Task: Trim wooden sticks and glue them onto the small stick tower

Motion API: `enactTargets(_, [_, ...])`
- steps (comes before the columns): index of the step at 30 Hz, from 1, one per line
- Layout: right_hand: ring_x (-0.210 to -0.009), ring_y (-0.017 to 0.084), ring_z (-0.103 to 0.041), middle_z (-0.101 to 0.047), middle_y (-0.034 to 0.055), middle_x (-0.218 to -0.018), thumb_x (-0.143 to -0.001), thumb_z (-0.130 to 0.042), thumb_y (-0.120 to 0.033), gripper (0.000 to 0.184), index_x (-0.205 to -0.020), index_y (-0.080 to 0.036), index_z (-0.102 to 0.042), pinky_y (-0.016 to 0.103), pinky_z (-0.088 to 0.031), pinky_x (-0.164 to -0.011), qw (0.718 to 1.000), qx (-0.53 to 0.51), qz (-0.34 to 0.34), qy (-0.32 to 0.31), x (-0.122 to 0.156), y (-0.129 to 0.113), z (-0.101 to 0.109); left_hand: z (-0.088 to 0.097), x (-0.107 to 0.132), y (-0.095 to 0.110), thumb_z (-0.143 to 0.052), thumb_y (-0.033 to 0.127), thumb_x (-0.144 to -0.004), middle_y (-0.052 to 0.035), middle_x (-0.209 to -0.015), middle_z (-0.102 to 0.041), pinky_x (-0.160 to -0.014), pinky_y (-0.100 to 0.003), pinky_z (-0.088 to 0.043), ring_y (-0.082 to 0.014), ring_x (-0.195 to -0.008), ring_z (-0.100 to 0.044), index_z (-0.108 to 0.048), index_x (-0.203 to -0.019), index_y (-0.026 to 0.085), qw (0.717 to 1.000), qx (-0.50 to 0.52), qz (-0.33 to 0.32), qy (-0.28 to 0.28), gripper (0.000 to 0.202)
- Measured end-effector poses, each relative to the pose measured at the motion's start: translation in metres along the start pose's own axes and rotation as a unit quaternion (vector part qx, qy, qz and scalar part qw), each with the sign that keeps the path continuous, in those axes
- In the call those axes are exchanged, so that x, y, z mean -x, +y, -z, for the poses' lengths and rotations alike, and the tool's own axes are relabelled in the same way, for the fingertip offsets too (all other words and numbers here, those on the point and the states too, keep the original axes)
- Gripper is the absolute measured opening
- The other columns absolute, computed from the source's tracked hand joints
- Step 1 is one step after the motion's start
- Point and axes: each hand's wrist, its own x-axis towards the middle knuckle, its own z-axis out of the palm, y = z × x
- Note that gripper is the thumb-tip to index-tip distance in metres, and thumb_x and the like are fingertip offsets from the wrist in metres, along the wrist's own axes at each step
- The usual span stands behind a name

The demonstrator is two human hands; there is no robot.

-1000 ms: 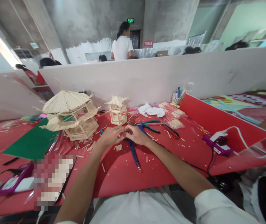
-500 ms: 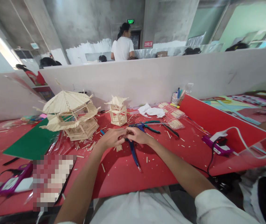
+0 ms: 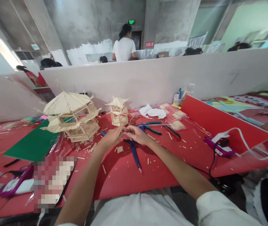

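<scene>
In the head view my left hand (image 3: 112, 137) and my right hand (image 3: 137, 134) meet fingertip to fingertip above the red table. Both are closed in a pinch; whatever is between the fingers is too small to make out. Beneath the right hand lies a blue-handled glue gun (image 3: 135, 155), its upper part partly covered by that hand. Short wooden sticks (image 3: 119, 149) lie in a small bunch below the left hand. Just behind the hands stands a small stick-built pavilion model (image 3: 119, 113). A larger stick pavilion (image 3: 71, 116) stands to the left.
Green-handled pliers (image 3: 154, 127) and packs of sticks (image 3: 177, 121) lie to the right, with a white cloth (image 3: 152, 111) behind. A red board (image 3: 223, 122) leans near a purple power strip (image 3: 219, 149). At left are a green board (image 3: 34, 142) and another purple power strip (image 3: 16, 180).
My hands have risen slightly away from the table edge, still together, uncovering more of the stick bunch and glue gun. A yellow object has appeared at the far left edge.
</scene>
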Motion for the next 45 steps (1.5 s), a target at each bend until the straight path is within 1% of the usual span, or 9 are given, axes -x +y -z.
enactTargets(6, [-0.059,0.01,-0.05,-0.054,-0.0028,-0.073,-0.088,-0.052,-0.026,0.009,-0.087,-0.017,-0.052,0.023,-0.04,-0.059,0.999,0.033,0.006,-0.04,0.002,0.005,0.001,-0.001,0.0,-0.001,-0.033,0.03,-0.097,-0.0007,-0.08,-0.056,-0.065,-0.026,-0.036,-0.0141,-0.068,-0.05,-0.044,-0.097,0.02,0.997,0.044,-0.032,-0.051,0.015])
enactTargets(13, [-0.055,0.009,-0.047,-0.051,-0.0048,-0.065,-0.087,-0.053,-0.025,0.012,-0.092,-0.015,-0.055,0.022,-0.037,-0.055,0.998,0.027,-0.017,-0.062,0.003,-0.003,0.0,0.001,0.002,-0.002,-0.033,0.03,-0.097,0.0023,-0.071,-0.052,-0.063,-0.026,-0.035,-0.0126,-0.062,-0.045,-0.041,-0.094,0.019,0.99,0.109,-0.026,-0.086,0.014])
enactTargets(19, [-0.055,0.009,-0.047,-0.05,-0.0049,-0.065,-0.086,-0.055,-0.028,0.011,-0.085,-0.017,-0.053,0.021,-0.036,-0.054,0.998,-0.005,-0.029,-0.047,0.002,-0.005,0.003,0.001,0.001,-0.001,-0.036,0.033,-0.098,0.002,-0.072,-0.052,-0.065,-0.027,-0.037,-0.0128,-0.065,-0.047,-0.045,-0.093,0.019,0.991,0.125,-0.018,-0.046,0.017])
enactTargets(23, [-0.055,0.009,-0.047,-0.053,-0.0026,-0.069,-0.088,-0.054,-0.035,0.02,-0.081,-0.016,-0.054,0.021,-0.036,-0.054,0.998,-0.011,-0.033,-0.047,0.001,-0.009,0.003,0.003,-0.002,0.001,-0.04,0.033,-0.097,-0.0017,-0.084,-0.055,-0.072,-0.028,-0.039,-0.0143,-0.076,-0.05,-0.047,-0.089,0.019,0.992,0.123,-0.035,0.014,0.018])
enactTargets(27, [-0.055,0.009,-0.048,-0.054,-0.002,-0.065,-0.09,-0.051,-0.039,0.028,-0.075,-0.016,-0.056,0.022,-0.036,-0.055,0.999,0.012,-0.015,-0.04,0.003,-0.013,0.001,0.003,-0.003,0.001,-0.041,0.032,-0.097,-0.0024,-0.086,-0.054,-0.074,-0.028,-0.039,-0.0143,-0.078,-0.05,-0.048,-0.088,0.018,0.991,0.122,-0.041,0.03,0.018])
enactTargets(29, [-0.056,0.01,-0.047,-0.052,-0.0027,-0.06,-0.088,-0.052,-0.036,0.028,-0.069,-0.016,-0.056,0.022,-0.036,-0.057,0.999,0.032,-0.005,-0.024,0.003,-0.013,0.001,0.002,-0.003,0.0,-0.041,0.033,-0.097,-0.0022,-0.087,-0.054,-0.073,-0.028,-0.039,-0.0142,-0.078,-0.049,-0.046,-0.089,0.019,0.992,0.117,-0.04,0.02,0.017])
enactTargets(34, [-0.054,0.01,-0.045,-0.051,-0.0028,-0.055,-0.078,-0.054,-0.025,0.021,-0.059,-0.014,-0.057,0.022,-0.033,-0.053,0.999,0.04,-0.011,-0.014,0.003,-0.011,0.001,-0.001,0.0,0.0,-0.034,0.031,-0.098,-0.0006,-0.083,-0.052,-0.07,-0.028,-0.038,-0.0138,-0.073,-0.046,-0.042,-0.09,0.02,0.989,0.133,-0.048,-0.05,0.015])
enactTargets(39, [-0.051,0.009,-0.048,-0.057,-0.0012,-0.056,-0.075,-0.054,-0.025,0.02,-0.064,-0.012,-0.064,0.021,-0.035,-0.051,0.999,-0.002,-0.011,-0.044,0.004,-0.009,0.003,0.004,0.002,0.005,-0.032,0.037,-0.099,-0.0014,-0.086,-0.053,-0.07,-0.027,-0.039,-0.0138,-0.075,-0.046,-0.041,-0.09,0.019,0.979,0.184,-0.049,-0.078,0.022])
enactTargets(45, [-0.048,0.008,-0.047,-0.056,-0.0016,-0.053,-0.076,-0.055,-0.026,0.021,-0.065,-0.012,-0.066,0.021,-0.034,-0.049,0.998,-0.009,-0.013,-0.067,0.006,-0.011,0.004,0.01,0.005,0.009,-0.03,0.045,-0.099,-0.002,-0.085,-0.053,-0.071,-0.027,-0.04,-0.0141,-0.076,-0.048,-0.043,-0.091,0.018,0.965,0.237,-0.031,-0.111,0.031])
